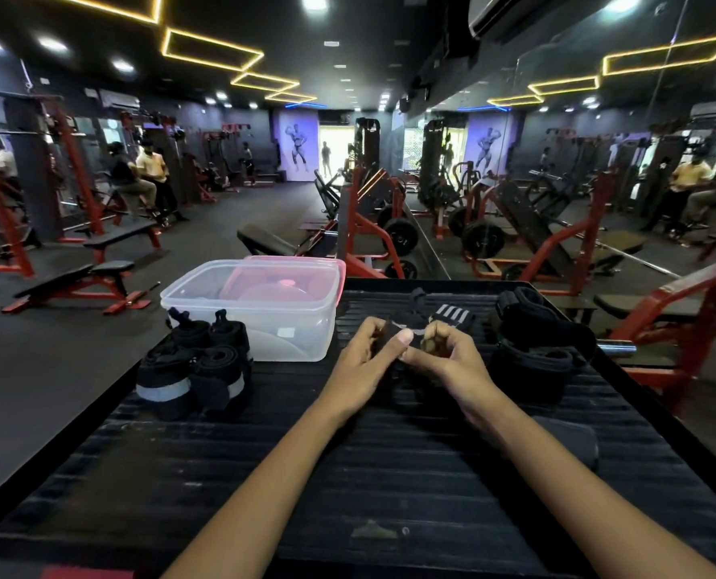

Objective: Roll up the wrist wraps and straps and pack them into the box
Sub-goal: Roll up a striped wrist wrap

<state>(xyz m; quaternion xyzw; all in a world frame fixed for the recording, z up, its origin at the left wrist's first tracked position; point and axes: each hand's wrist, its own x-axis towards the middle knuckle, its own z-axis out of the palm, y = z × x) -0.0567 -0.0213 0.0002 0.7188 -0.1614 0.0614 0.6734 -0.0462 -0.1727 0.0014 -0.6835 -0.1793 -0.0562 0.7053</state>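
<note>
The bench (348, 474) is a black, ribbed surface, its grooves running left to right across the view, scuffed pale in patches near the front edge. It stands in a dim gym with a dark floor, red-framed machines and flat benches (72, 282) on the left, loaded weight plates (400, 236) behind, yellow rectangular light strips on the black ceiling, and a mirror wall on the right that doubles the room. A few people stand or sit far off among the machines.

At the bench's far left corner sits a clear plastic box (206, 302), open at the top, with a pink-tinted lid (289, 269) lying in or behind it; which of the two cannot be told. Just in front of the box stands a cluster of rolled wrist wraps (193, 369), black with pale grey bands, touching one another, their loop ends sticking up.

Both hands meet at the middle of the bench. The left hand (360, 361) and the right hand (440, 353) each pinch the near end of a black wrist wrap (394, 332), thumbs on top and fingers curled under, so both grips are clenched on it. The wrap's long axis runs away from the person toward the far edge, where its white-striped end (452, 315) lies flat on the bench.

To the right, a loose heap of black straps (536, 340) lies unrolled, near the right hand but apart from it.
</note>
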